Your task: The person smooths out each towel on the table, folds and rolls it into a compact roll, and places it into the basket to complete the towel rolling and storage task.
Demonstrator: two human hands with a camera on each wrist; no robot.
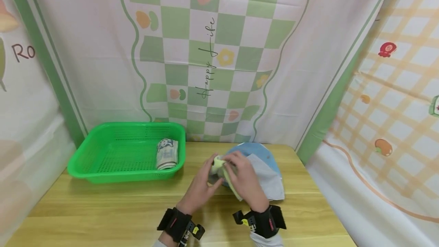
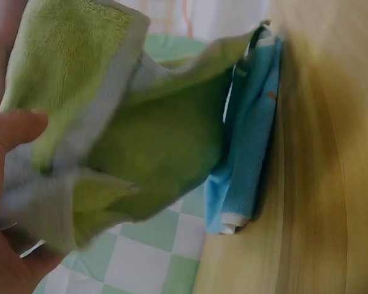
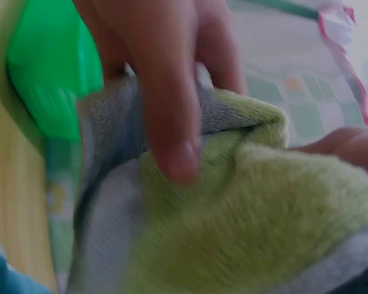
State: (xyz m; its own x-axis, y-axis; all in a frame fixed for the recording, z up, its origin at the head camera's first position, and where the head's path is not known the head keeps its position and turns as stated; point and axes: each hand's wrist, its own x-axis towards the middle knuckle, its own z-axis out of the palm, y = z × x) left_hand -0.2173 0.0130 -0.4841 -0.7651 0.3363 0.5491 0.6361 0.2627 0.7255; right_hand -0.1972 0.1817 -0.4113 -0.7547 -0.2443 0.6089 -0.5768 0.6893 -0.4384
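A green towel (image 1: 217, 164) with grey borders is held off the table between both hands. My left hand (image 1: 199, 190) grips its left side; in the left wrist view the thumb lies across the green pile (image 2: 61, 73). On the other side my right hand (image 1: 246, 180) pinches the cloth, its thumb pressing into a fold in the right wrist view. The towel hangs partly bunched, with a loose flap (image 2: 159, 147) between the hands. Behind the right hand lie a blue cloth (image 1: 252, 149) and a pale grey cloth (image 1: 265, 178), partly hidden by that hand.
A green plastic basket (image 1: 120, 178) stands at the back left of the wooden table (image 1: 113, 212). Inside, against its right wall, is a folded cloth (image 1: 167, 153) with a printed pattern. Patterned curtains (image 1: 236, 60) hang behind and at both sides.
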